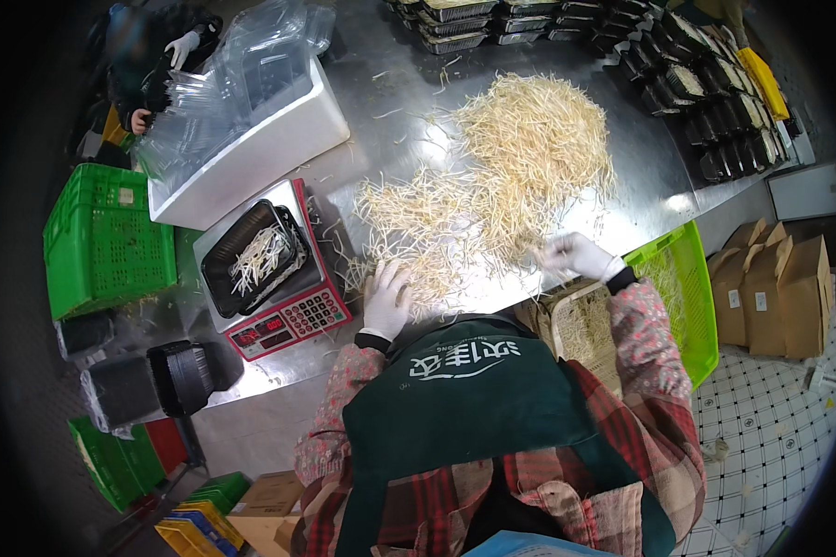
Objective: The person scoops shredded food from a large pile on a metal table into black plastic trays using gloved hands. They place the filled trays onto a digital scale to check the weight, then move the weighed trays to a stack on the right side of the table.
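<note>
A large heap of pale bean sprouts (534, 139) covers the middle of the metal table, with a thinner spread reaching toward me. My left hand (387, 299), in a white glove, rests on the near left edge of the sprouts with its fingers apart. Over the table's near edge, my right hand (581, 255), also gloved, has its fingers drawn together beside some loose strands; what they hold is too small to make out. To the left of my left hand stands a red and white digital scale (293, 317). On it sits a black plastic tray (228, 246) partly filled with bean sprouts.
A white foam box (260, 158) of clear lids stands beyond the scale, near another person's gloved hand (183, 48). Green crates (102, 246) flank the left. Stacked black trays (181, 379) lie nearer; filled packs (687, 84) line the far right. A lime basket (706, 320) adjoins my right arm.
</note>
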A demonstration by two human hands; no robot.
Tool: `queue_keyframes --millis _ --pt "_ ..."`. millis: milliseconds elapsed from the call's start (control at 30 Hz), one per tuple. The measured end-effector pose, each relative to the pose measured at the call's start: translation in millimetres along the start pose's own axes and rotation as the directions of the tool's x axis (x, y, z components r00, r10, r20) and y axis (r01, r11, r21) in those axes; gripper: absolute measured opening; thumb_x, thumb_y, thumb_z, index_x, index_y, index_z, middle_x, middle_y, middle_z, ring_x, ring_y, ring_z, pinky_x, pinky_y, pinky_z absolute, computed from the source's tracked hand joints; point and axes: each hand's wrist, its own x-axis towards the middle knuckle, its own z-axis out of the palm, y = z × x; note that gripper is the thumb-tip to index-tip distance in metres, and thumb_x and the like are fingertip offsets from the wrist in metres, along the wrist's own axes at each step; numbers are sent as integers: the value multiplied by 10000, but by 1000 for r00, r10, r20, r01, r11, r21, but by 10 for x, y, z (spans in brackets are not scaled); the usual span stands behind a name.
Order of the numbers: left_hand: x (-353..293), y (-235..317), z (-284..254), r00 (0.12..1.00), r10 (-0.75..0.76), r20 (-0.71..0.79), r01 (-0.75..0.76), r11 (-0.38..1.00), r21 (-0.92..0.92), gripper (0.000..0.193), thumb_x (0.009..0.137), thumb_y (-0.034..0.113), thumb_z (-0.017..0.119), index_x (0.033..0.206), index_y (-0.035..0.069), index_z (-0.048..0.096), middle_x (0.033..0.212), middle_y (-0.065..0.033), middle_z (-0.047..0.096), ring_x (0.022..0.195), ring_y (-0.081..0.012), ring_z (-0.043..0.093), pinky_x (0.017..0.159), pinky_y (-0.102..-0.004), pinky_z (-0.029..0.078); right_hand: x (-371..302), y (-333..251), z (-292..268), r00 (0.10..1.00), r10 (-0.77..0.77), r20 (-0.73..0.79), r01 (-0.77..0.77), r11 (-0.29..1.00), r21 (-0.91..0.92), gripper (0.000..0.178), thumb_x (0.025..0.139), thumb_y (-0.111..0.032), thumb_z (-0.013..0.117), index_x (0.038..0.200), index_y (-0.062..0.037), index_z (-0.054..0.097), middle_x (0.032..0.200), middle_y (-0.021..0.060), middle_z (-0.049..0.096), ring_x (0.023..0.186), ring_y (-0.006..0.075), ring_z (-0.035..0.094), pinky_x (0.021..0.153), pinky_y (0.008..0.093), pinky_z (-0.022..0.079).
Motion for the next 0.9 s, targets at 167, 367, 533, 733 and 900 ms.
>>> queue_keyframes --millis 167,367,533,733,900 --pt "54 -92 79 999 -13 34 13 1000 9 458 897 229 616 1335 108 553 1473 -101 440 1391 -341 344 1122 -516 269 29 -176 145 973 225 48 -72 498 -864 389 808 -359 748 1100 -102 729 1033 118 726 992 278 677 887 366 517" --pt "640 51 36 997 73 8 -73 991 114 556 914 238 569 1448 154 439 1533 -111 375 1423 -364 304 1131 -593 216 1490 -408 1078 955 -258 -148 158 861 -484 271 876 -282 611 1084 -146 718 1004 140 714 948 325 672 869 420 520" --pt "710 -163 161 982 -70 176 7 943 334 503 941 298 532 1435 230 467 1547 -19 373 1448 -326 280 1118 -656 183 1983 -319 900 941 -89 -327 -114 826 -552 333 905 -245 542 1206 -206 679 1086 168 686 1014 342 648 905 416 509" --pt "174 -123 -3 997 -68 43 62 988 138 416 929 274 580 1337 191 565 1515 -40 403 1437 -349 279 1129 -640 189 1905 -401 961 897 -272 -349 6 796 -605 304 872 -251 617 1164 -199 683 978 111 700 929 299 666 799 400 528" --pt "-81 -97 -105 991 -119 -54 119 993 7 390 890 205 634 1273 135 610 1479 -86 436 1395 -381 330 1123 -559 257 1919 -590 1336 932 -334 -139 114 634 -765 458 808 -301 702 1216 -112 619 1151 124 636 1072 346 618 911 439 491"
